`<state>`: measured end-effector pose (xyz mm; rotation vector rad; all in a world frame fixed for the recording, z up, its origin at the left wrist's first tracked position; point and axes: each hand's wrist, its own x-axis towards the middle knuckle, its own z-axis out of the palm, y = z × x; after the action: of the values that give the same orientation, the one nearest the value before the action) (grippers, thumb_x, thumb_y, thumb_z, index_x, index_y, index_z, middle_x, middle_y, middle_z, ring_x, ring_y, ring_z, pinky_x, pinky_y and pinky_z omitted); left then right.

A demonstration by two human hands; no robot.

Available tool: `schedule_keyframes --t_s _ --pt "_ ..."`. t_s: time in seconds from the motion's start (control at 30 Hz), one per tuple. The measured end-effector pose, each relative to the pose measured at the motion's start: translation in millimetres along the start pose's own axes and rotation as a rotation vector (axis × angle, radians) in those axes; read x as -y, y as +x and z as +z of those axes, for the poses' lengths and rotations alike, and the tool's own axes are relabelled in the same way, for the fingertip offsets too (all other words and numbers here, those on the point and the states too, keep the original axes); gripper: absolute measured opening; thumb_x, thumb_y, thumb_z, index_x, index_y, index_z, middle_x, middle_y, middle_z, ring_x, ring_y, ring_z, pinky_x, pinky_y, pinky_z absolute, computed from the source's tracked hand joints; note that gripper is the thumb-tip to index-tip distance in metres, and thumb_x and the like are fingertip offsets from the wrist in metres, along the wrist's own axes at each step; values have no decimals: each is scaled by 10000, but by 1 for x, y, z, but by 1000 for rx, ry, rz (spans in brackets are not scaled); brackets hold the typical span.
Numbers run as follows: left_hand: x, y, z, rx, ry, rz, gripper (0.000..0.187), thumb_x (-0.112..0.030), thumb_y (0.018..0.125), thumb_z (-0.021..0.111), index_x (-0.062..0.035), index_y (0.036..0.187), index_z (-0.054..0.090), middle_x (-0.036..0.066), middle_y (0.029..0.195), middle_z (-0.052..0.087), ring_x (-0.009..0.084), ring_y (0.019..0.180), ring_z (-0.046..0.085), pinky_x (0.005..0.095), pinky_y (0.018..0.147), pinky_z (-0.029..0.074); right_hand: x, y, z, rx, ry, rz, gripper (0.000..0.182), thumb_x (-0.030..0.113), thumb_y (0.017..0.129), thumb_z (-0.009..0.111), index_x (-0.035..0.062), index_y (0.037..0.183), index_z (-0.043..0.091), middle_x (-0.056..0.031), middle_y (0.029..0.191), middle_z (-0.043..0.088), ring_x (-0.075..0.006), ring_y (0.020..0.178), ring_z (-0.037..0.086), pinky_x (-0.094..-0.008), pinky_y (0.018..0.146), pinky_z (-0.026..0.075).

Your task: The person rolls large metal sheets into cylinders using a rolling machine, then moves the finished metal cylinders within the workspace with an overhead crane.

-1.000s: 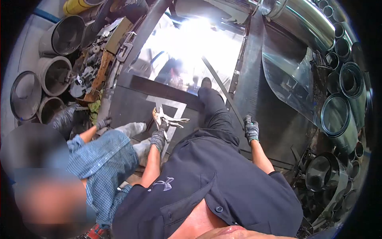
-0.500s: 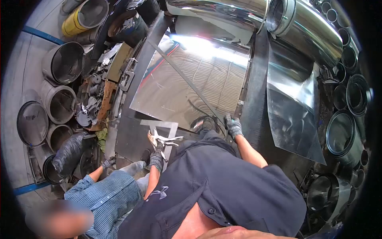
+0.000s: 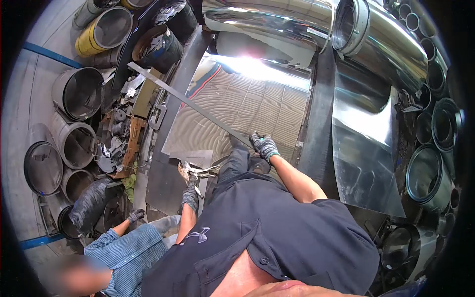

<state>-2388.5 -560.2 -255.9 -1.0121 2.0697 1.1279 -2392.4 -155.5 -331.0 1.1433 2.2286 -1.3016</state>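
My left hand (image 3: 190,196), in a grey knit glove, is closed around locking pliers (image 3: 184,171) with wide jaws; more plier handles (image 3: 205,172) show beside them. A flat L-shaped metal square (image 3: 200,158) is right by this hand, overlapping the near edge of the sheet; whether the fingers grip it too is hidden. My gloved right hand (image 3: 265,145) is closed on the near end of a long, narrow metal strip (image 3: 198,108). The strip runs diagonally over a shiny metal sheet (image 3: 257,99), its far end reaching past the sheet's left edge.
A co-worker in a checked shirt (image 3: 129,252) is at lower left, one gloved hand (image 3: 136,215) forward. Large shiny rolls (image 3: 272,17) lie at the back. Another bent sheet (image 3: 366,168) is on the right. Pipe sections (image 3: 79,143) and metal scrap (image 3: 116,128) line the left.
My right hand has moved left and toward the middle, carrying the strip. The strip's far end has swung out beyond the sheet's left edge. My left hand still holds the pliers.
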Motion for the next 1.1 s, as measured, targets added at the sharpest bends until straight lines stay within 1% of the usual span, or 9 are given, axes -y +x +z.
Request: schedule_keyframes --t_s 0.13,0.23,0.33,0.5,0.67,0.8,0.87,1.0,1.1 --pt "-19 20 21 19 -52 -3 627 -755 801 639 -130 746 647 41 646 528 222 623 496 359 608 387 14 58 11 6 -189 -223 643 630 933 487 119 1313 575 -328 1161 642 -441 1149 616 -471 976 488" --pt "-36 57 38 39 -47 -10 620 -734 784 666 -115 751 665 47 654 540 226 636 507 380 624 395 111 36 -55 64 -2 -61 1009 757 803 579 -111 1316 541 -352 1227 629 -436 1222 593 -451 1033 465" --pt "-85 69 58 43 -17 48 623 -721 791 661 -103 706 655 54 664 567 222 628 508 385 614 400 127 108 -59 98 -70 -229 956 757 804 580 -73 1279 584 -331 1212 646 -437 1210 599 -458 1022 471" --pt "-199 69 78 123 2 80 597 -680 829 687 -83 822 687 17 665 539 179 582 459 369 539 386 218 147 -125 50 -117 -174 847 721 813 611 -46 1171 642 -289 1155 684 -409 1144 646 -453 965 504" --pt "-298 123 100 149 152 206 820 -684 847 632 70 1167 686 134 926 681 250 850 612 363 759 489 293 206 -178 -43 -245 -153 871 712 797 628 -39 1236 604 -294 1177 674 -419 1159 640 -440 997 493" --pt "-396 139 122 267 107 200 893 -750 837 567 68 1176 678 193 959 709 307 884 641 422 790 499 334 246 -217 -32 -258 -302 898 718 804 623 -46 1272 571 -289 1165 682 -428 1151 641 -439 1001 492" --pt "-457 142 133 235 419 370 963 -819 826 496 58 1182 674 204 980 717 324 911 657 450 815 500 372 255 -241 -120 -412 -275 945 745 791 629 -56 1285 542 -274 1135 695 -428 1125 651 -445 963 511" --pt "-530 246 189 295 435 379 926 -801 875 455 44 1177 683 198 1050 722 290 1011 660 417 905 481 410 315 -283 -262 -423 -466 988 781 777 629 -29 1327 490 -321 1117 675 -444 1089 657 -471 940 519" --pt "-556 244 195 254 263 656 733 -621 917 613 -29 1348 584 60 912 664 216 797 590 366 748 487 456 359 -329 -473 -250 -603 1013 798 791 597 22 1419 428 -301 1173 667 -438 1104 653 -486 955 510"
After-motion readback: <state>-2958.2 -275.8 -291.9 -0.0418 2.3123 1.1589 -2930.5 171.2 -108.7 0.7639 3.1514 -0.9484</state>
